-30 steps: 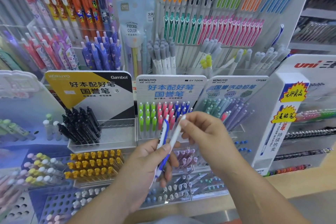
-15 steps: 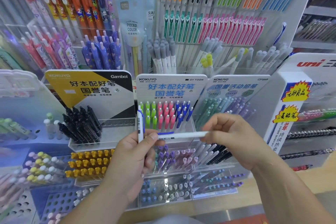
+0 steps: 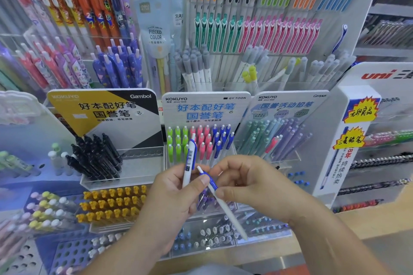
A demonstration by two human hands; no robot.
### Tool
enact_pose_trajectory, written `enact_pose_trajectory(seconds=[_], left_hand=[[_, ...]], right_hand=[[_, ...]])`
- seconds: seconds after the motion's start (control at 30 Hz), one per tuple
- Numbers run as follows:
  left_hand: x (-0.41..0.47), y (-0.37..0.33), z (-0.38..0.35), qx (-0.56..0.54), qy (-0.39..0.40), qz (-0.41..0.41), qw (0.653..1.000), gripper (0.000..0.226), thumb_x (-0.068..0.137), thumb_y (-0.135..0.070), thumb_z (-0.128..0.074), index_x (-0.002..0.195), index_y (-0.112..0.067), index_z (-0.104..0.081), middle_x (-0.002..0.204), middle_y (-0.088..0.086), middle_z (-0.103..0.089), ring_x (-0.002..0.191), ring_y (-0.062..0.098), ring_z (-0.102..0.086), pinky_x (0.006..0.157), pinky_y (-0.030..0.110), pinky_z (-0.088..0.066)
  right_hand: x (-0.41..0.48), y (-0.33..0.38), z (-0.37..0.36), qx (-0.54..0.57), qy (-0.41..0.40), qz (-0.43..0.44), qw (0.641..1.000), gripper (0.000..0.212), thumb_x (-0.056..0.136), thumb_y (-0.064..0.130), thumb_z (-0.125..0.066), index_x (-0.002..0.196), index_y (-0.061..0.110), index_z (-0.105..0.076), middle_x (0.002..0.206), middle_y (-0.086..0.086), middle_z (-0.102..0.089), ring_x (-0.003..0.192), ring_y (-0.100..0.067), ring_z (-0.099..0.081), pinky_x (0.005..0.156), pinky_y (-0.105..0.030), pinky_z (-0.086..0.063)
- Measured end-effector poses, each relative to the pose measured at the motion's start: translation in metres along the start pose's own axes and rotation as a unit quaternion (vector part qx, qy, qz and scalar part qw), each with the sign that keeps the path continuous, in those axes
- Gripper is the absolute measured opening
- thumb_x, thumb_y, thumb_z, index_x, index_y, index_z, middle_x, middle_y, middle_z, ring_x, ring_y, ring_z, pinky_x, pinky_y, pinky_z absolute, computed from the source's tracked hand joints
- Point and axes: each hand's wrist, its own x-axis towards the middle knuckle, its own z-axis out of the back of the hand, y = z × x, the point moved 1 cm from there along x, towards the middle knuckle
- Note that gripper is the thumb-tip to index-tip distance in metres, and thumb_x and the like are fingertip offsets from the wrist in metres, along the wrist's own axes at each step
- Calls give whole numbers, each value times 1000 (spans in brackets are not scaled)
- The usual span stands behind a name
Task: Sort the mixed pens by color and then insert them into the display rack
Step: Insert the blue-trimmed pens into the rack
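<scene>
Left hand [image 3: 176,196] grips an upright pen [image 3: 189,163] between thumb and curled fingers, and its thumb tip also lies on the blue clip of a second pen [image 3: 230,214]. The right hand [image 3: 252,182] pinches that second pen between thumb and forefinger just below the clip, its other fingers loosely curled. Both pens look the same: a white barrel with a dark blue clip and a white push button. The upright one also carries a barcode sticker under its clip. Its button end reaches up in front of the display rack [image 3: 205,107], a white stand with a blue-lettered header card. The rack's slots hold green pens [image 3: 177,140] on the left, pink pens [image 3: 204,140] in the middle and blue pens [image 3: 221,138] on the right. The second pen slants from its button, close beside the upright pen, down and to the right, and its writing tip hangs free below the right hand. Both pens are held in the air in front of the rack, and neither sits in a slot. Half a second ago the second pen lay nearly level between the hands, with the right hand holding it far out to the right. Now it tilts steeply, and the right hand has slid up the barrel to sit close against the left. The upright pen has kept its place in the left hand. Black pens [image 3: 96,158] stand in the neighbouring rack to the left.
</scene>
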Motion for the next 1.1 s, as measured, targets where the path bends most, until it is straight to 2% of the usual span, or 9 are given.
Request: enact_pose_trajectory(seconds=[0.07, 0.17, 0.23, 0.37, 0.47, 0.6, 0.7, 0.93, 1.1], left_hand=[[0, -2, -1, -11, 11, 1, 1000, 17, 94, -17, -60, 100, -22, -76, 60, 7, -53, 47, 13, -34, 43, 24, -27], [2, -1, 0, -53, 21, 17, 998, 30, 100, -28, -47, 97, -25, -76, 88, 13, -69, 48, 15, -37, 45, 25, -26], [4, 2, 3, -74, 17, 27, 997, 36, 102, -29, -42, 98, -20, -77, 90, 15, -69, 48, 16, -38, 44, 25, -25], [5, 7, 5, -74, 18, 37, 996, 38, 103, -29, -41, 98, -17, -77, 85, 15, -67, 47, 16, -38, 44, 26, -24], [5, 8, 6, -71, 22, 41, 996, 37, 103, -30, -42, 97, -17, -77, 84, 14, -66, 47, 15, -38, 45, 26, -24], [5, 7, 7, -71, 21, 36, 997, 39, 103, -29, -41, 95, -17, -77, 83, 14, -66, 48, 16, -38, 46, 26, -24], [5, 6, 8, -75, 18, 35, 996, 40, 104, -28, -40, 93, -17, -77, 82, 14, -66, 48, 16, -38, 45, 25, -25], [4, 6, 10, -73, 11, 31, 997, 41, 105, -27, -39, 93, -17, -76, 81, 14, -66, 48, 16, -38, 45, 26, -25], [3, 7, 11, -82, 11, 33, 996, 43, 105, -29, -38, 96, -14, -76, 83, 16, -66, 49, 17, -38, 46, 28, -25]], right_hand=[[0, 0, 4, -21, -22, 14, 999, 35, 85, 12, -77, 114, 28, -66, 88, -6, -73, 77, -31, -66, 76, -52, -55], [0, 2, 18, -54, -124, 38, 990, 49, 87, 11, -75, 125, 38, -58, 85, -1, -69, 73, -17, -62, 67, -32, -52], [2, 6, 29, -67, -201, 64, 975, 48, 88, 11, -73, 123, 41, -57, 84, 0, -67, 72, -15, -61, 65, -27, -48], [8, 9, 37, -77, -297, 127, 943, 52, 90, 9, -70, 122, 45, -51, 84, 2, -66, 76, -19, -65, 71, -31, -53], [15, 6, 34, -118, -314, 153, 929, 55, 91, 10, -69, 128, 44, -47, 85, 4, -65, 77, -16, -65, 75, -30, -54], [25, -2, 26, -180, -342, 188, 903, 52, 89, 9, -71, 128, 38, -51, 90, 6, -68, 80, -9, -65, 78, -20, -53], [30, -11, 16, -193, -363, 204, 889, 52, 89, 7, -71, 127, 35, -51, 92, 6, -68, 83, -6, -65, 79, -18, -52], [39, -32, 2, -258, -343, 213, 878, 54, 90, 9, -70, 128, 39, -45, 96, 3, -68, 85, -11, -65, 82, -34, -56], [42, -45, 2, -279, -344, 210, 872, 49, 89, 7, -71, 125, 33, -51, 96, 5, -69, 83, -10, -65, 79, -34, -57]])
